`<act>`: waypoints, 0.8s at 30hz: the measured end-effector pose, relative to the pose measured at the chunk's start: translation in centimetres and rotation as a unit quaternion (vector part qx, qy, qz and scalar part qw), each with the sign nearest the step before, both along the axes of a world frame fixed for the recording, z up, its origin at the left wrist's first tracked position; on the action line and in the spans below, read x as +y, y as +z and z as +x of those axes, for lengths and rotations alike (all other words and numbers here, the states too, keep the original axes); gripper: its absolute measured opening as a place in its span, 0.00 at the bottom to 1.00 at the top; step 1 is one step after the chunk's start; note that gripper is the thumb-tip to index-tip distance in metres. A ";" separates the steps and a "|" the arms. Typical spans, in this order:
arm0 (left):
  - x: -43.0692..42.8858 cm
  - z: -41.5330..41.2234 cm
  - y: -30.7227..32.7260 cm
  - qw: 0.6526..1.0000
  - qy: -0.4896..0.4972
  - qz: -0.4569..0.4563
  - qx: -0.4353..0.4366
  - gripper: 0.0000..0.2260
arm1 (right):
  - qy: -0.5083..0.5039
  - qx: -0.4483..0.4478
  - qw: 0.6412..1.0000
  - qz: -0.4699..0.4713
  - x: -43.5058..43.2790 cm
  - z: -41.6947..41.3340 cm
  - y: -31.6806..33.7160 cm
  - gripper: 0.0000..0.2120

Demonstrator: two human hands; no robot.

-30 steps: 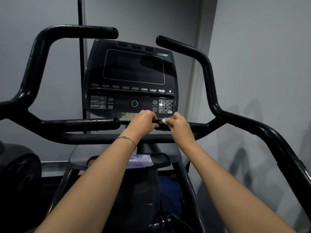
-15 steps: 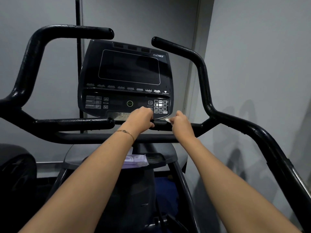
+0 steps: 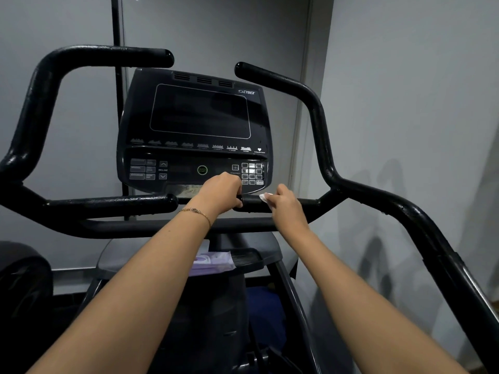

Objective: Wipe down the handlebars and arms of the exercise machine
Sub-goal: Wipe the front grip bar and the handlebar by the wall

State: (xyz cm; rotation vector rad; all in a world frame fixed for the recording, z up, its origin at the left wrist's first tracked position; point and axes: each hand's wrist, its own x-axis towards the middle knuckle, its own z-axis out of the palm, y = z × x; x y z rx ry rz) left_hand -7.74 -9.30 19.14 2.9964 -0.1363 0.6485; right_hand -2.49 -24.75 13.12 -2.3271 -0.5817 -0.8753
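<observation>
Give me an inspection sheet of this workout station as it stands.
Surface: dark console tray, carrying a packet.
Job's things: white wipe against the short grip bar; upper handlebars ungripped.
Clutter: purple wipes packet on the tray.
Hands: left hand grips the bar's end; right hand pinches the wipe.
Cables: nothing seen.
Surroundings: grey walls; Cybex console, screen dark.

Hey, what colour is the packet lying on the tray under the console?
Pale purple with a little white; the packet shows best in the head view.
</observation>
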 end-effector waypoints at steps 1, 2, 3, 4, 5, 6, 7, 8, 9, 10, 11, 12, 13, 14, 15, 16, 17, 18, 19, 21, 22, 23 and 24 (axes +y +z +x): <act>0.1 0.0 0.0 1.000 -0.001 -0.001 0.001 0.10 | -0.013 -0.010 1.000 -0.007 -0.3 0.3 -0.2 0.12; 0.1 0.0 0.0 1.000 -0.002 -0.001 0.001 0.09 | -0.023 0.000 1.000 -0.014 -0.5 0.5 -0.2 0.10; 0.1 -0.1 0.0 1.000 -0.003 -0.001 0.001 0.09 | -0.030 0.004 0.999 -0.028 -0.7 0.7 0.1 0.09; 0.1 -0.1 -0.1 1.000 -0.004 0.000 0.000 0.09 | -0.036 -0.004 0.998 -0.053 -0.7 0.8 0.5 0.09; 0.1 -0.1 -0.1 1.000 -0.005 0.001 0.000 0.09 | -0.042 -0.019 0.996 -0.079 -0.5 0.8 1.0 0.11; 0.1 -0.1 -0.1 1.000 -0.006 0.001 -0.001 0.09 | -0.041 -0.030 0.995 -0.089 -0.3 0.5 1.3 0.13; 0.1 -0.1 -0.1 1.000 -0.007 0.001 -0.002 0.09 | -0.031 -0.033 0.995 -0.087 0.0 0.3 1.4 0.14; 0.1 -0.1 -0.2 1.000 -0.008 0.000 -0.003 0.09 | -0.015 -0.038 0.996 -0.081 0.2 0.1 1.2 0.12; 0.2 -0.1 -0.2 1.000 -0.009 0.000 -0.005 0.10 | 0.000 -0.033 0.997 -0.067 0.1 0.1 0.8 0.10; 0.2 -0.1 -0.3 1.000 -0.009 0.000 -0.006 0.10 | 0.009 -0.022 0.998 -0.055 -0.3 0.3 0.4 0.09; 0.3 -0.1 -0.4 1.000 -0.009 -0.001 -0.005 0.10 | 0.009 -0.011 0.999 -0.046 -0.8 0.6 0.2 0.09; 0.3 -0.1 -0.4 1.000 -0.009 0.000 -0.005 0.10 | -0.003 -0.006 0.999 -0.041 -1.2 1.0 0.1 0.10; 0.3 -0.1 -0.4 1.000 -0.009 0.000 -0.004 0.10 | -0.023 -0.006 0.999 -0.039 -1.6 1.5 0.3 0.10; 0.2 -0.1 -0.2 1.000 -0.009 0.002 -0.002 0.10 | -0.043 -0.012 0.998 -0.048 -1.6 1.7 0.6 0.10; 0.2 -0.1 -0.1 1.000 -0.008 0.003 0.002 0.10 | -0.059 -0.020 0.996 -0.067 -1.5 1.8 0.9 0.11; 0.1 -0.1 0.1 1.000 -0.008 0.005 0.006 0.10 | -0.061 -0.024 0.995 -0.080 -1.2 1.6 1.1 0.12; 0.0 -0.1 0.3 1.000 -0.010 0.007 0.011 0.09 | -0.053 -0.032 0.994 -0.089 -0.9 1.2 1.0 0.12; 0.0 0.0 0.5 1.000 -0.012 0.009 0.015 0.09 | -0.040 -0.034 0.995 -0.085 -0.7 1.1 0.7 0.11; 0.0 0.0 0.6 1.000 -0.016 0.011 0.018 0.09 | -0.028 -0.033 0.997 -0.071 -0.9 1.1 0.4 0.10; 0.1 0.0 0.6 1.000 -0.019 0.014 0.020 0.09 | -0.020 -0.018 0.999 -0.035 -1.9 1.3 0.2 0.11; 0.1 0.1 0.6 1.000 -0.019 0.013 0.020 0.09 | -0.027 -0.004 0.999 -0.030 -2.7 1.3 0.6 0.12; 0.1 0.1 0.6 1.000 -0.019 0.012 0.019 0.09 | -0.031 0.006 0.999 -0.011 -3.4 1.5 1.0 0.11; 0.1 0.1 0.6 1.000 -0.020 0.013 0.019 0.09 | -0.037 0.012 0.999 0.032 -4.1 1.5 1.5 0.11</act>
